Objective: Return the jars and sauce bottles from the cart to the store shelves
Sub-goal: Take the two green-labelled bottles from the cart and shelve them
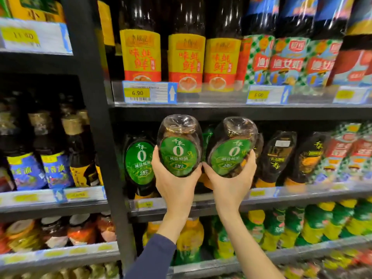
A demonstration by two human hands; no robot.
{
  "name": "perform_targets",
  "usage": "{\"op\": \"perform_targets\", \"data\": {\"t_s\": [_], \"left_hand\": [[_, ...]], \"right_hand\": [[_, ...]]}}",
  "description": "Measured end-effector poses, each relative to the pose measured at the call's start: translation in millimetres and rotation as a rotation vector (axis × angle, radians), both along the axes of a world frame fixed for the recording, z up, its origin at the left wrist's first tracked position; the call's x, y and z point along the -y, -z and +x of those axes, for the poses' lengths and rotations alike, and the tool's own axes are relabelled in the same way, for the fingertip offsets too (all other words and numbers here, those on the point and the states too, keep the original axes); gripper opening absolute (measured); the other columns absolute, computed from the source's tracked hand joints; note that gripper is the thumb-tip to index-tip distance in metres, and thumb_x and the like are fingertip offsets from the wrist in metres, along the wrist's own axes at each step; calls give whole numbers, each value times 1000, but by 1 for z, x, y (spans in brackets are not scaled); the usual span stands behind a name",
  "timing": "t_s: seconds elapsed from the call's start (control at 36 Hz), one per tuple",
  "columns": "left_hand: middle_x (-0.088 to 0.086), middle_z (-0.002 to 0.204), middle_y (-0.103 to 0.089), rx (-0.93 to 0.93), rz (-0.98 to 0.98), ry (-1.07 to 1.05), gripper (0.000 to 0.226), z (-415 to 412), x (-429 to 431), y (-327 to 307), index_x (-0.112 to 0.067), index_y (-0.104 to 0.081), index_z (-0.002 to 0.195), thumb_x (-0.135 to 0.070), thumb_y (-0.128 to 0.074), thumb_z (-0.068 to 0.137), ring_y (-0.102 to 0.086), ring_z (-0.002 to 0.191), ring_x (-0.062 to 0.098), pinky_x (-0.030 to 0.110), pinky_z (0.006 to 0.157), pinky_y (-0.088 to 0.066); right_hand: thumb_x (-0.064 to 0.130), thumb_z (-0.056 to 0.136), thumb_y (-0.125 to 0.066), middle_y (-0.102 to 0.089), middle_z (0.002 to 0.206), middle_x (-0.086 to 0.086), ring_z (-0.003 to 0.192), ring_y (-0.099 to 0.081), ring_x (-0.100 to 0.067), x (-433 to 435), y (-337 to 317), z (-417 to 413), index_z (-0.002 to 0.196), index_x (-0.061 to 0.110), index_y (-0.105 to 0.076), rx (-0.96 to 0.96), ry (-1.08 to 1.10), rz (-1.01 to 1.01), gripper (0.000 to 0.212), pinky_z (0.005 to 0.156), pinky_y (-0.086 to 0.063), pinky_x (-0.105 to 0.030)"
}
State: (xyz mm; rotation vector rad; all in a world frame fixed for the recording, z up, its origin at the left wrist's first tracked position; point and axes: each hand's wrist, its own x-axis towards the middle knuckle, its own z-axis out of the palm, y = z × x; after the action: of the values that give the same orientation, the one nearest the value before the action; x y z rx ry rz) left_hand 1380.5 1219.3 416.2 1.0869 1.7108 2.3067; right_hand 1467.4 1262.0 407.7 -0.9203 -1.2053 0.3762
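Both hands — left hand (177, 184), right hand (229, 182) — each grip a green-labelled dark plastic sauce bottle (179, 150) (231, 152), shelving underway — next, slide them toward twelve o'clock beside the matching shelved bottle (138, 160).

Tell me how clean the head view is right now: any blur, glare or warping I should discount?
Head view: centre is sharp, with the two green-labelled squeeze bottles in the left hand and right hand readable; right-edge shelf stock and the lower price strips are smeared; glare spots sit on the dark yellow-labelled sauce bottles above; the black shelf upright leans from wide-angle distortion.
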Motion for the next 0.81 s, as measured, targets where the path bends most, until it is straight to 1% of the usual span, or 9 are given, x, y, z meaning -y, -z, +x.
{"op": "perform_targets", "data": {"t_s": [0.06,0.11,0.22,0.28,0.39,0.5,0.58,0.72,0.81], "left_hand": [[-13,136,-42,17,3,-18,104,3,-5,4,-26,-29,140,-24,-89,55,-40,118,-8,1,91,-34],[-13,134,-42,32,7,-27,104,6,-9,8,-24,-29,140,-22,-89,55,-39,115,-11,-4,88,-32],[-18,129,-38,42,-3,-52,105,9,-14,17,-27,-27,141,-22,-89,56,-36,114,-13,-7,86,-30],[-17,132,-39,40,-21,-73,105,9,-16,21,-27,-27,141,-23,-89,56,-37,117,-10,-3,89,-32],[-10,137,-42,50,-38,-100,105,7,-18,25,-28,-27,141,-21,-89,56,-41,123,-1,18,99,-40],[-11,136,-42,43,-50,-119,103,7,-20,27,-28,-27,141,-20,-88,57,-41,121,-3,16,96,-40],[-8,138,-41,-16,-88,-174,102,7,-22,28,-25,-28,140,-25,-87,58,-38,121,-3,17,96,-36],[0,138,-38,-108,-135,-235,100,6,-24,32,-21,-29,139,-31,-86,58,-40,127,13,28,96,-40],[2,137,-37,-126,-161,-264,100,5,-26,33,-18,-29,139,-31,-86,58,-39,127,16,31,97,-42]], "right_hand": [[28,55,-88,-33,126,16,117,-26,13,-6,4,0,142,17,-28,0,-23,-5,106,91,-16,10],[27,56,-88,-34,126,16,117,-26,13,-11,8,0,142,17,-28,1,-38,-16,106,91,-17,10],[24,56,-88,-35,130,11,120,-29,7,-16,16,0,142,15,-29,0,-56,-25,105,93,-19,8],[25,56,-88,-38,134,5,124,-32,1,-18,20,-1,142,14,-29,5,-64,-31,105,96,-22,5],[28,57,-87,-39,136,1,126,-34,-3,-20,27,-3,143,17,-27,18,-78,-41,105,96,-25,4],[29,57,-87,-42,135,-1,125,-38,-6,-20,32,-7,142,15,-30,17,-75,-43,104,94,-26,3],[25,57,-87,-44,134,-5,123,-39,-5,-19,35,-9,142,16,-30,9,-70,-62,102,89,-28,6],[26,58,-86,-43,133,-7,123,-40,-9,-22,37,-8,142,16,-29,25,-54,-86,102,86,-27,7],[29,59,-86,-43,134,-5,123,-41,-10,-23,37,-8,142,17,-28,55,-32,-102,102,87,-31,-2]]}}
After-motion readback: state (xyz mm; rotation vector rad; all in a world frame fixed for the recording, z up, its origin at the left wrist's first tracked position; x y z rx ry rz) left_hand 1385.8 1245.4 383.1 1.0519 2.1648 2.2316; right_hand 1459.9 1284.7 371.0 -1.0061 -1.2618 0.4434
